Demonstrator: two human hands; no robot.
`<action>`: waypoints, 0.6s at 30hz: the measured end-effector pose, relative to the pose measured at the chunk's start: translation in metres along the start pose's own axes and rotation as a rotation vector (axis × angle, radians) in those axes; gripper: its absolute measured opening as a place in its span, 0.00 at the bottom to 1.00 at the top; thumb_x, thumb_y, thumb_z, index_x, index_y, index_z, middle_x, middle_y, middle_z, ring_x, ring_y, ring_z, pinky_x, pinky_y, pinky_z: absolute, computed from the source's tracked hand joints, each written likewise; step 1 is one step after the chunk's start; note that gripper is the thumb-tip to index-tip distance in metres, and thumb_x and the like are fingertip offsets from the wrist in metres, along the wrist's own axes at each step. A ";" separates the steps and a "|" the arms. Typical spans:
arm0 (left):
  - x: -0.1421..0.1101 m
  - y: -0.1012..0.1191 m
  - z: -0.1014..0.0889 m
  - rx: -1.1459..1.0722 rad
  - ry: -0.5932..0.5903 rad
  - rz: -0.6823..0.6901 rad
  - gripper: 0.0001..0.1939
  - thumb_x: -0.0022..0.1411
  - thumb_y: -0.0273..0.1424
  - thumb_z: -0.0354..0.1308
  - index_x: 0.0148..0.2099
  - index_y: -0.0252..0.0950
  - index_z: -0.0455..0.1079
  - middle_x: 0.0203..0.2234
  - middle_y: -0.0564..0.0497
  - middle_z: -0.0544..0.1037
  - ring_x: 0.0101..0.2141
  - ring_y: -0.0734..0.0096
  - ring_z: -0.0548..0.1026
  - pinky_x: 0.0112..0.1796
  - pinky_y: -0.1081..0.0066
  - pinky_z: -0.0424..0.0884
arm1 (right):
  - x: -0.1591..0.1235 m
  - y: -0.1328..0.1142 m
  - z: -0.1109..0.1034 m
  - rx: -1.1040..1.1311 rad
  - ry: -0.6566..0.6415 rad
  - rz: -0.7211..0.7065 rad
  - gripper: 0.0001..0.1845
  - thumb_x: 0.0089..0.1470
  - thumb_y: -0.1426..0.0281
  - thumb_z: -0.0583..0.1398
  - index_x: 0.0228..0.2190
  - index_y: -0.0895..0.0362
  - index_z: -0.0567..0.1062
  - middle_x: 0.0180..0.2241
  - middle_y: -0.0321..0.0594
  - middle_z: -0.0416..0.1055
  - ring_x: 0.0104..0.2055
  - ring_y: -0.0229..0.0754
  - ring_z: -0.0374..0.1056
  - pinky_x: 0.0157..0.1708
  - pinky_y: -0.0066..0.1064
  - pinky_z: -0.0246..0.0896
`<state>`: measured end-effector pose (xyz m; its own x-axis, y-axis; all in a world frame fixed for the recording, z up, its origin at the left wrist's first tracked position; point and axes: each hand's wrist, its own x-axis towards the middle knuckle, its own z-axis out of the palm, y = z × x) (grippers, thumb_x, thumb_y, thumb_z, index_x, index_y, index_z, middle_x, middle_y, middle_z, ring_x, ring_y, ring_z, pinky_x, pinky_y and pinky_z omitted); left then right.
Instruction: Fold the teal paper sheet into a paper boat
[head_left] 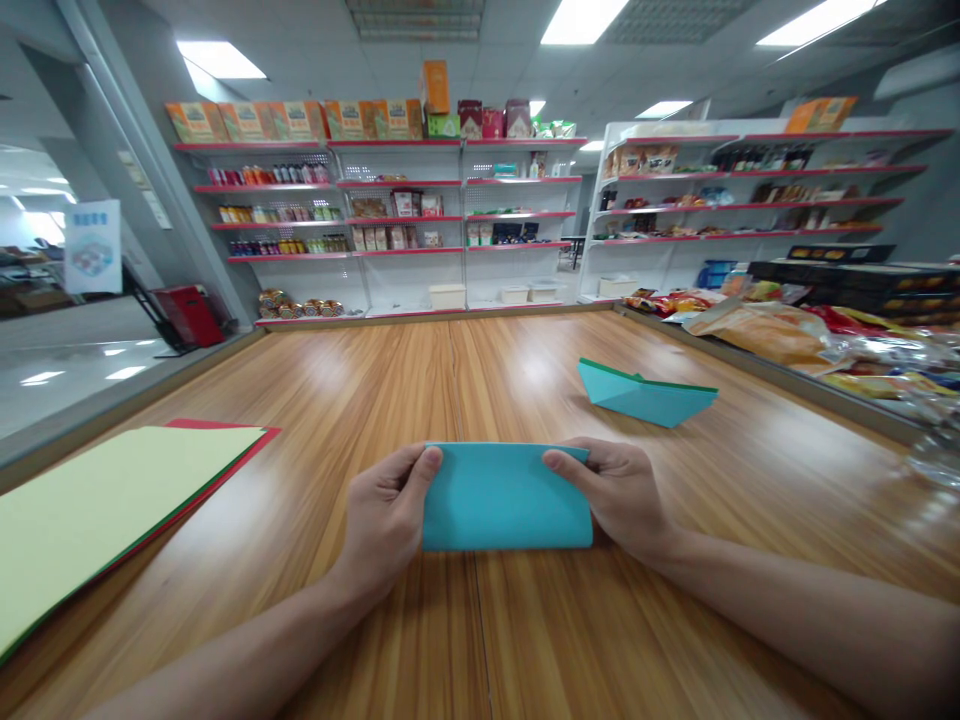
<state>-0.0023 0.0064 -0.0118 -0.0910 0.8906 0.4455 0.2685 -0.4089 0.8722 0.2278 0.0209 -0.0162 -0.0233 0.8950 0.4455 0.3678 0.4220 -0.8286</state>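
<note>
A folded sheet of blue paper [507, 500] is held up in front of me by both hands, just over the wooden table [360, 400]. My left hand [386, 505] pinches its upper left corner, thumb on the near face. At the upper right corner, my right hand [619, 490] grips it the same way; the fingers of both hands are mostly hidden behind the paper. Beyond my right hand lies a folded paper boat [645, 396], blue with a green upper edge.
Pale yellow, green and red paper sheets [135, 490] lie stacked at the left. Packaged snacks [772, 335] and dark boxes [840, 285] sit past the table's right edge, near a clear plastic item [937, 445]. Stocked shelves [405, 216] stand behind the table.
</note>
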 end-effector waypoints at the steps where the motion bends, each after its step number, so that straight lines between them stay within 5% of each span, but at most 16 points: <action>1: 0.000 0.000 0.000 -0.003 0.000 0.002 0.14 0.59 0.38 0.55 0.29 0.33 0.73 0.17 0.56 0.64 0.20 0.76 0.61 0.20 0.77 0.56 | 0.000 0.000 0.000 0.000 0.003 -0.003 0.14 0.49 0.59 0.62 0.23 0.57 0.78 0.20 0.36 0.71 0.23 0.38 0.64 0.21 0.27 0.58; 18: 0.000 -0.002 -0.001 0.026 -0.027 -0.015 0.16 0.60 0.40 0.54 0.27 0.33 0.70 0.17 0.56 0.62 0.20 0.77 0.59 0.20 0.78 0.55 | 0.000 -0.002 0.000 0.043 -0.001 -0.013 0.12 0.48 0.61 0.64 0.26 0.58 0.79 0.22 0.37 0.74 0.23 0.37 0.68 0.21 0.24 0.61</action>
<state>-0.0038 0.0072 -0.0129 -0.0692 0.9018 0.4267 0.2918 -0.3907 0.8731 0.2267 0.0205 -0.0146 -0.0288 0.8897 0.4556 0.3275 0.4390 -0.8367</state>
